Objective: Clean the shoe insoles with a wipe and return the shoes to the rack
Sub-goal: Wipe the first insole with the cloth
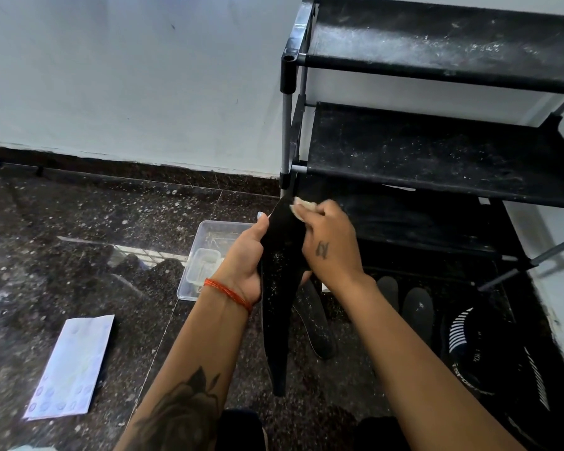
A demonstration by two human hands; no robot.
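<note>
- Head view: the left hand (246, 255) grips a black insole (279, 288) by its edge around the middle, thumb on the near face and fingers curled behind it, holding it upright above the floor (95, 222) in front of the shoe rack (437, 151).
- The right hand (331, 242) pinches a small pale wipe (303, 206) under bent fingertips and presses it on the insole's upper end.
- The insole looks thin, light and bendable; pale specks dot its lower face. It would likely flex away under a hard rub, so backing it from behind, opposite the wipe, seems wise, as does gripping the edges and not the soiled face.
- More insoles (318, 323) lie on the floor just below the hands, beside a dark shoe with white stripes (479, 346) at the foot of the rack.
- The two shelves in view are dusty and carry no shoes, so returning them is not yet done.
- A clear plastic tray (205, 255) sits left of the hands, and a pale flat packet (70, 369) lies farther left.
</note>
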